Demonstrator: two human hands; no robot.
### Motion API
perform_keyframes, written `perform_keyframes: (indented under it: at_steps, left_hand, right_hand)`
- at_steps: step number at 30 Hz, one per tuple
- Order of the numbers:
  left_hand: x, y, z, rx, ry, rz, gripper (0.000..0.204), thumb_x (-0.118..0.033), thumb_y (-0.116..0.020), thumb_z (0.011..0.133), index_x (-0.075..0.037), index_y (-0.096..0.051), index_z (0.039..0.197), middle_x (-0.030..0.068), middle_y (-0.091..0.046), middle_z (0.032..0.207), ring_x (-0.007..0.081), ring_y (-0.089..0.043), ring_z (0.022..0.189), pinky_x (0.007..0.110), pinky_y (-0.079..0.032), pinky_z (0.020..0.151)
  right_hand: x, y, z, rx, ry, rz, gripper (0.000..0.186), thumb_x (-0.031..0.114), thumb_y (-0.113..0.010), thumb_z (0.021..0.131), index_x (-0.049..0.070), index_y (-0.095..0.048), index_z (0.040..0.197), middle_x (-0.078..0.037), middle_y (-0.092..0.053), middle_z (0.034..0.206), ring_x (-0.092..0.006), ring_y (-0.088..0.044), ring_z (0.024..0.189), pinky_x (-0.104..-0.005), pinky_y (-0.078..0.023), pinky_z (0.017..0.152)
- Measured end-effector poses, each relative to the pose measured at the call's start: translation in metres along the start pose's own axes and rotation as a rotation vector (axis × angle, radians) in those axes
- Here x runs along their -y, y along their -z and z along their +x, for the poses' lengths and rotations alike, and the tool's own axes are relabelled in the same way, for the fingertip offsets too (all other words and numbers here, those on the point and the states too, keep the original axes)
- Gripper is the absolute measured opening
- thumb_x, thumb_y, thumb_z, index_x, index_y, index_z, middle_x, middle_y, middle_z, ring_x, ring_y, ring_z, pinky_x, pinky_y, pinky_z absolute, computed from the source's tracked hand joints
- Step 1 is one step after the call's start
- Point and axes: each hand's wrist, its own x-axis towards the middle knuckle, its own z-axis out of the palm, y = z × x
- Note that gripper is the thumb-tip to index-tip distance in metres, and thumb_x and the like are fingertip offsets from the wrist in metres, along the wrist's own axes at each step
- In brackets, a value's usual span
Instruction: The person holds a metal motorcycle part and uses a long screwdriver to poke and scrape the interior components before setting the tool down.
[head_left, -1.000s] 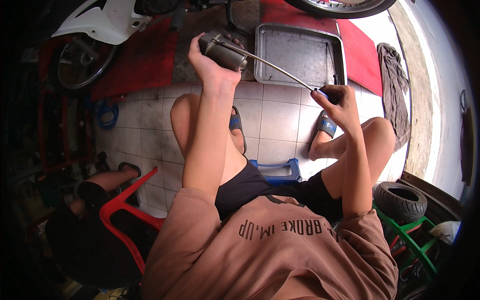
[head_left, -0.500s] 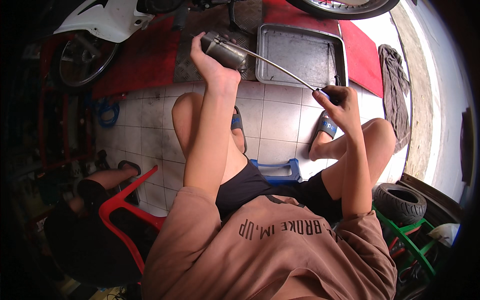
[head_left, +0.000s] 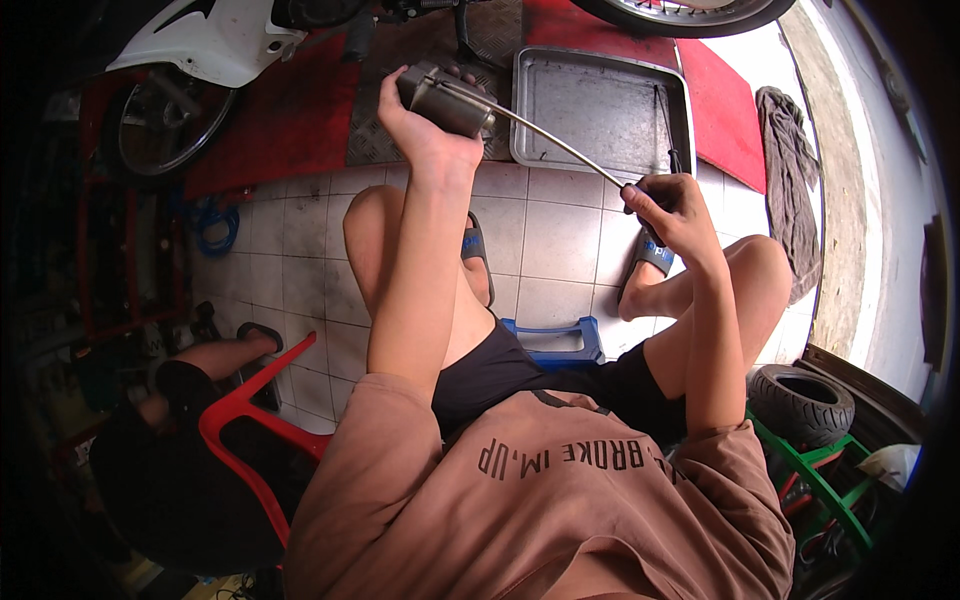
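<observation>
My left hand (head_left: 432, 143) is wrapped from below and the left round a cylindrical metal starter motor (head_left: 452, 108) with a dark end cap, held up in front of the lift platform. In my right hand (head_left: 682, 212) is the handle of a long screwdriver (head_left: 560, 143), fingers closed round it. Its thin steel shaft slants up and left to the motor, running along the cylinder's upper side toward the dark cap. The exact place where the tip meets the motor is hard to make out.
A metal tray (head_left: 590, 105) with a dark thin tool (head_left: 672, 150) lies on the red platform (head_left: 270, 125) beyond my knees. Motorcycle parts (head_left: 215, 45) stand behind. A blue stool (head_left: 555, 342) is between my legs, a red chair (head_left: 235, 410) and another person (head_left: 180, 450) at left, a tyre (head_left: 800, 405) at right.
My right hand has twisted the screwdriver handle slightly, its fingers now more rounded and its blue part no longer showing. The motor has rolled a little in my left hand.
</observation>
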Motion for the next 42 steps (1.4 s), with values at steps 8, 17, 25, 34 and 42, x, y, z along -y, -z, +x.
perform_keyframes:
  at_steps: [8,17,25,34,42]
  left_hand:
    - [-0.001,0.004,0.005,0.052,-0.012,-0.014,0.036,-0.04,-0.05,0.083,-0.005,-0.057,0.089,0.011,-0.061,0.079,0.0268,-0.058,0.071,0.04,-0.05,0.07]
    - [-0.002,0.003,0.003,0.016,-0.011,-0.008,0.037,-0.04,-0.048,0.083,-0.004,-0.058,0.087,0.0117,-0.061,0.08,0.0279,-0.058,0.072,0.042,-0.049,0.07]
    - [-0.003,0.003,0.003,0.003,-0.035,0.026,0.035,-0.04,-0.047,0.083,-0.007,-0.059,0.085,0.01,-0.062,0.081,0.0272,-0.058,0.072,0.041,-0.05,0.069]
    - [-0.002,0.002,0.004,-0.086,-0.03,0.007,0.035,-0.041,-0.048,0.083,-0.007,-0.058,0.084,0.0087,-0.062,0.08,0.0265,-0.058,0.072,0.041,-0.05,0.068]
    - [-0.004,0.003,0.003,-0.13,0.012,-0.001,0.041,-0.049,-0.059,0.082,-0.008,-0.058,0.088,0.0068,-0.062,0.082,0.0247,-0.059,0.074,0.04,-0.051,0.071]
  right_hand:
    - [-0.004,-0.001,-0.003,-0.005,0.148,0.127,0.028,0.019,-0.075,0.08,-0.002,-0.061,0.092,-0.007,-0.061,0.071,-0.0101,-0.054,0.064,-0.0261,-0.045,0.06]
    - [-0.004,-0.004,-0.001,-0.036,0.283,0.021,0.029,0.01,-0.078,0.077,-0.003,-0.06,0.094,-0.007,-0.063,0.076,-0.0113,-0.058,0.068,-0.0268,-0.048,0.062]
    - [-0.015,0.005,0.005,-0.077,0.141,-0.132,0.024,0.007,-0.074,0.08,-0.003,-0.06,0.096,-0.008,-0.063,0.075,-0.0116,-0.06,0.069,-0.0268,-0.049,0.062]
    - [-0.012,-0.001,0.004,-0.19,0.317,-0.111,0.027,0.007,-0.077,0.076,-0.004,-0.062,0.095,-0.01,-0.063,0.076,-0.0127,-0.056,0.064,-0.0262,-0.047,0.06]
    - [0.0,-0.01,0.002,-0.235,0.387,-0.063,0.024,0.009,-0.075,0.079,-0.004,-0.062,0.095,-0.01,-0.06,0.068,-0.0119,-0.052,0.061,-0.0273,-0.044,0.058]
